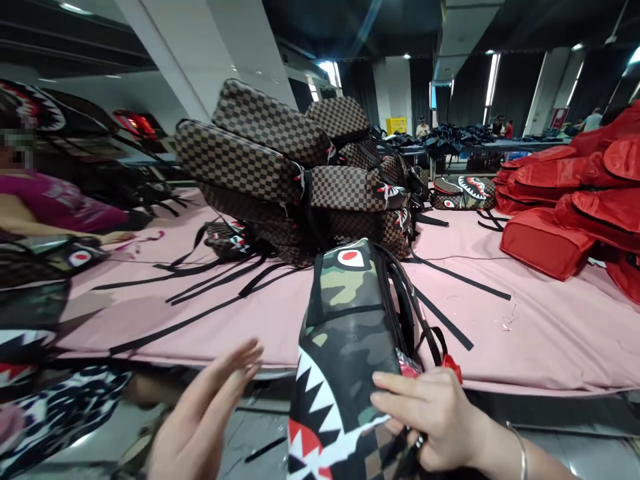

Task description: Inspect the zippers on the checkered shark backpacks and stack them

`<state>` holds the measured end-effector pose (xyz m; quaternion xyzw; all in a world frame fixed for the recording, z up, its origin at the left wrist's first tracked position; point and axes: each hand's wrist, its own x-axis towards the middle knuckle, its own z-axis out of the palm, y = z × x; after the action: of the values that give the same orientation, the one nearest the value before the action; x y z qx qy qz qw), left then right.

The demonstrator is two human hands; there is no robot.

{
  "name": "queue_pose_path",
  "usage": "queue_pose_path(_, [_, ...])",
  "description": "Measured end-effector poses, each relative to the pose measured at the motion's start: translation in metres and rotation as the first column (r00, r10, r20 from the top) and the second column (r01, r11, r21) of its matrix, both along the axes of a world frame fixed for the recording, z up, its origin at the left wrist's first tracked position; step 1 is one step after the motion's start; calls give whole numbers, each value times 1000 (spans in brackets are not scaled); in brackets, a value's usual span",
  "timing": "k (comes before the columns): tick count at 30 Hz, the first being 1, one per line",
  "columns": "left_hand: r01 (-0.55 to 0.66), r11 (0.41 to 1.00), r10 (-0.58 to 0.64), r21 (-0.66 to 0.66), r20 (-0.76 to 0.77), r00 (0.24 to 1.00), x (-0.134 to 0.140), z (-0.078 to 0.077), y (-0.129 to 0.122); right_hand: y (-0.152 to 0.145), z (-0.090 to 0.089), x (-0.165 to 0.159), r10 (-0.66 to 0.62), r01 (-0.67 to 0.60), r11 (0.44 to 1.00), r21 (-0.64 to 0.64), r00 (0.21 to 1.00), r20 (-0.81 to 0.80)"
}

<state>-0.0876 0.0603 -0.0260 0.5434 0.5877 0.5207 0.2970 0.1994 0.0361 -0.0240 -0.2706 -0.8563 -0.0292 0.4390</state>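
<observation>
Large hall, dark ceiling, strip lights; long pink-covered table [525, 333] runs across the view. Landmark: camo shark-mouth backpack [345, 353], standing at the table's near edge, long axis running away from the wearer, mouth print toward the camera.

Far left of it, another person's arm in a magenta sleeve [60, 207] rests on the table. Left hand [200, 420] just left of the backpack, open flat, fingers together, holding nothing, not touching. Behind the backpack, a heap of brown checkered backpacks [280, 173]. Right hand [430, 413] closed on the backpack's lower right side, at the straps; clearly the nearer hand. Far right, stacked red bags [565, 207].
</observation>
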Motion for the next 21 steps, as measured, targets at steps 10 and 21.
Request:
queue_pose_path(10, [533,805,-481,-262,238,844,100,41,118,-7,15,28,7,-2,997,-73,998,67])
queue_pose_path(21, [297,921,-197,250,-359,912,97,32,89,72,43,8,-209,224,871,-437,974,82])
